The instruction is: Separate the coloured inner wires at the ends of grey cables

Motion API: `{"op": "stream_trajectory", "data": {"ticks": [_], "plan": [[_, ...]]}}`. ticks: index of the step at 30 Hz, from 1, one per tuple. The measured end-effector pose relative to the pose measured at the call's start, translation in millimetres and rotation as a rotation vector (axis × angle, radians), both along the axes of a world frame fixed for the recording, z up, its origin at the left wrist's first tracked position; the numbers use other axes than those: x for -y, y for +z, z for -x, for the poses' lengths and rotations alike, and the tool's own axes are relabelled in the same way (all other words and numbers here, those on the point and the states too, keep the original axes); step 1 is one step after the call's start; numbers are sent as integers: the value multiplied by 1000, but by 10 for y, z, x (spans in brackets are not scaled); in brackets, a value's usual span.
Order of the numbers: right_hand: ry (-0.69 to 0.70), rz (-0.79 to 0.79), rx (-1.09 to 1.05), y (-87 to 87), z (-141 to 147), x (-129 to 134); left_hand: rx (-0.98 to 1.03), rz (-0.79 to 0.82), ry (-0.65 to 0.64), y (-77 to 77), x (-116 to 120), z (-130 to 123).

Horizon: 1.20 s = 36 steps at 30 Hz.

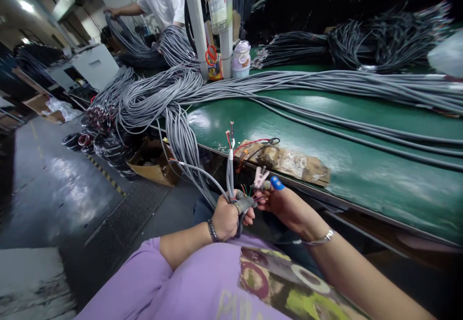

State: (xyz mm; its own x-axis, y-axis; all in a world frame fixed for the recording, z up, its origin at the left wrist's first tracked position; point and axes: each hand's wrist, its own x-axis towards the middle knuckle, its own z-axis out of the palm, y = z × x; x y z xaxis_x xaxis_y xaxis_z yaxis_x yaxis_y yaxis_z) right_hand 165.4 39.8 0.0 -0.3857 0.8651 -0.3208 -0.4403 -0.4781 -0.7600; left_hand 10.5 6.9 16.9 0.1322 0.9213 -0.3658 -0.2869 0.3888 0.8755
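My left hand [226, 218] is wrapped round a few grey cables [229, 178], whose stripped upper ends show red and dark wires. Dark wrapping covers its thumb or finger, beside thin coloured wires [247, 191] that fan out of a cable end. Close by on the right, my right hand [284, 207] pinches at these thin wires, its fingertips partly hidden. A blue cover [277, 183] sits on one of its digits. Just above these fingers is a pale pink clip [259, 177]; what it is attached to I cannot make out.
Long grey cables [325, 81] run along the green worktable [383, 190] and hang over its edge. A worn wooden block [296, 163] lies at the front edge. Behind are a post [195, 21], a lidded cup [241, 60] and another person [162, 2] handling cables. A cardboard box [155, 163] stands below.
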Motion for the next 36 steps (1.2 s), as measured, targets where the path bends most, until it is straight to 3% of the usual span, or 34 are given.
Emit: {"op": "stream_trajectory", "data": {"ticks": [6, 11, 18, 27, 36], "plan": [[-34, -169, 184, 84, 120, 183, -37, -20, 5, -68, 11, 8], [6, -236, 189, 93, 137, 220, -23, -15, 8, -79, 15, 14], [-5, -137, 62, -16, 161, 189, 24, 9, 25, -92, 4, 20], [121, -19, -132, -9, 210, 154, 57, 45, -105, -69, 1, 70], [-31, -49, -22, -66, 143, 192, 59, -8, 7, -101, 13, 56]]}}
